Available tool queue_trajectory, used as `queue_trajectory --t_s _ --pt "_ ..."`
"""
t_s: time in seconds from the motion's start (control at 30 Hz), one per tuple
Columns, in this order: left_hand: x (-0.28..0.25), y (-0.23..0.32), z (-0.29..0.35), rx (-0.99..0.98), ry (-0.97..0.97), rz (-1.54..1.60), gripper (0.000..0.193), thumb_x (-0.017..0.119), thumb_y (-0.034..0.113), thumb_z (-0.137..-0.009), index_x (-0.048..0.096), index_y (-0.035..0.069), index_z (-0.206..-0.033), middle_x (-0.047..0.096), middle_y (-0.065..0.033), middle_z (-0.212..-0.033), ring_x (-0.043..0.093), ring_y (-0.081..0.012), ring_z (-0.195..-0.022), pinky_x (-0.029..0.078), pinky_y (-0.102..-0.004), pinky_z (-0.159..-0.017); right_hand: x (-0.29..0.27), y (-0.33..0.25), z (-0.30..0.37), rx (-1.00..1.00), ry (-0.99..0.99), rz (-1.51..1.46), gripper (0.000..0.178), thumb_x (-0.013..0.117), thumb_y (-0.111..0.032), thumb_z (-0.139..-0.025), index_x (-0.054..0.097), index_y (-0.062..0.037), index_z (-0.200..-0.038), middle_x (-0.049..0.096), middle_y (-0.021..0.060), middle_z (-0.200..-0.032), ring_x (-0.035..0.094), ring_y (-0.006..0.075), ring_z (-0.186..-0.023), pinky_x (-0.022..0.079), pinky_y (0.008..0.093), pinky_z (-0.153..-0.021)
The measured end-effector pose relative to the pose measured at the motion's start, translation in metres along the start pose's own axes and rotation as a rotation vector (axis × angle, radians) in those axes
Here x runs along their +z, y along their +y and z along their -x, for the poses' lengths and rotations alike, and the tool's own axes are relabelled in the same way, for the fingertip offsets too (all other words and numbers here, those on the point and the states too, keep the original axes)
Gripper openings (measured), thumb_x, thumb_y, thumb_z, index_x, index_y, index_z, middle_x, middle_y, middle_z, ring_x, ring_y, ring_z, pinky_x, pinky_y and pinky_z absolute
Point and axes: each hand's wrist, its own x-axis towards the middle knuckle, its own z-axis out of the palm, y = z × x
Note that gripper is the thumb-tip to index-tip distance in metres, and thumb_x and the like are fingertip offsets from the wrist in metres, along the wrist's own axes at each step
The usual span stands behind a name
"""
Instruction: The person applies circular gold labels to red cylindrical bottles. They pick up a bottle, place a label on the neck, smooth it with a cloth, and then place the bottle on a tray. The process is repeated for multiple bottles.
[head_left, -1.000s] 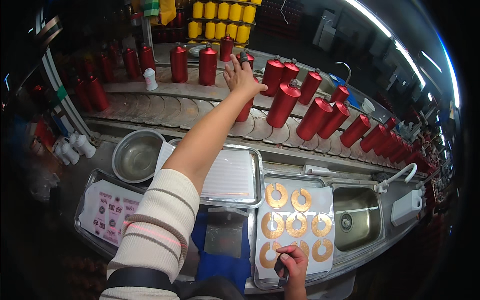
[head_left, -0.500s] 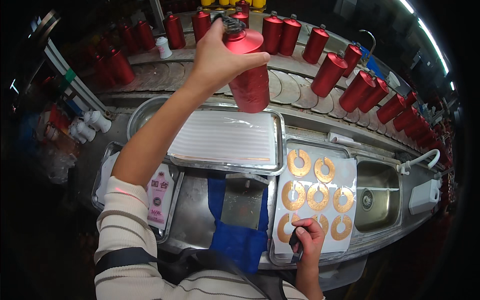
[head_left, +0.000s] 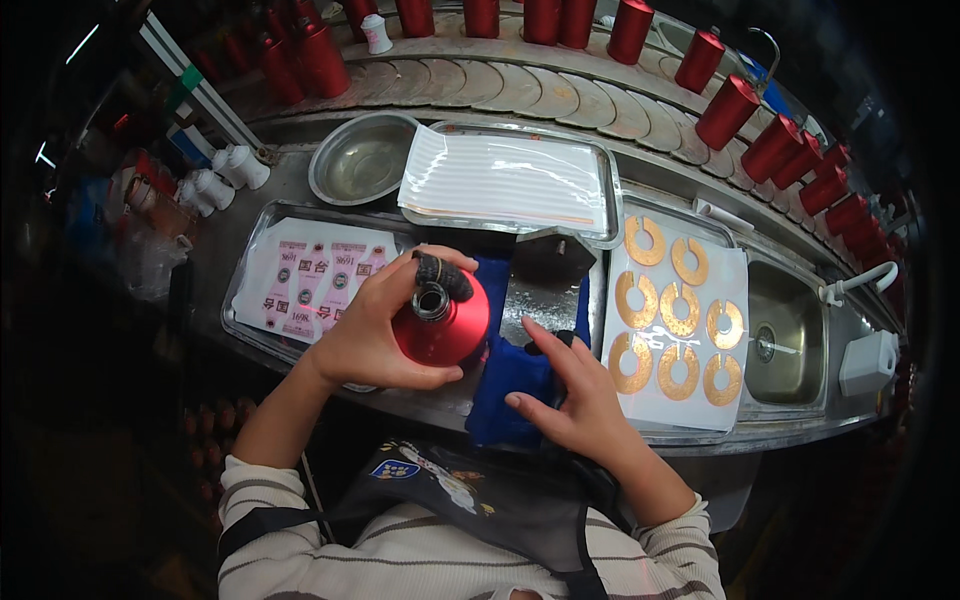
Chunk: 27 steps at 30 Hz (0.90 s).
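Red bottle (head_left: 452,338), one: being held above the counter (head_left: 285,190), between the pink labels (head_left: 292,280) and the blue cloth (head_left: 500,425). Long axis: running nearly along the line of view, neck pointing up toward the head; base hidden, so whether it is touching anything below cannot be told.

Left hand (head_left: 372,325), one: the nearer, its fingers wrapping the bottle's shoulder, thumb on the near side; black cover (head_left: 442,276) on a finger sitting just beside the neck.

Right hand (head_left: 590,410), one: hanging over the cloth and the near end of the metal plate (head_left: 530,300); from its fingers the bottle is lying to the left, near but apart. Thumb and forefinger are standing wide apart; a black piece (head_left: 552,343) is showing behind the forefinger, whether worn or gripped cannot be told.

Gold rings (head_left: 679,322), eight: lying farther right on a white sheet (head_left: 725,275).
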Motion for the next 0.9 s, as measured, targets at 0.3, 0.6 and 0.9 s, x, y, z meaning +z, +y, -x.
queue_trajectory --t_s 0.3,0.6,0.9 --pt "-0.038 -0.006 0.016 -0.172 0.094 0.147 0.093 0.093 0.015 -0.051 0.055 0.006 -0.136 0.042 -0.0119 -0.147 0.046 -0.0291 -0.136 0.036 -0.0415 -0.116 0.064 -0.035 -0.013 -0.011 -0.004 -0.007 0.100 0.081 -0.030 -0.080 0.027 -0.0032 -0.160 0.057 0.0153 -0.097 0.050 0.0227 -0.069 0.044 0.0330 -0.059" --pt "0.036 0.004 0.036 -0.280 0.539 -0.076 0.097 0.096 0.012 -0.064 0.040 0.000 -0.143 0.056 -0.0138 -0.132 0.055 -0.0246 -0.127 0.046 -0.0388 -0.107 0.054 -0.042 -0.022 -0.030 -0.044 -0.018 0.076 0.077 -0.020 -0.083 0.045 -0.0078 -0.152 0.051 0.0146 -0.088 0.057 0.0275 -0.066 0.048 0.0365 -0.059" --pt "-0.022 -0.048 0.025 -0.267 -0.053 0.760 0.106 0.097 0.012 -0.054 0.040 0.004 -0.143 0.051 -0.0176 -0.146 0.053 -0.0247 -0.131 0.043 -0.0377 -0.111 0.043 -0.020 -0.050 0.046 0.086 -0.131 0.074 0.075 -0.012 -0.078 0.051 -0.0128 -0.148 0.065 0.0153 -0.098 0.049 0.0206 -0.067 0.046 0.0338 -0.065"
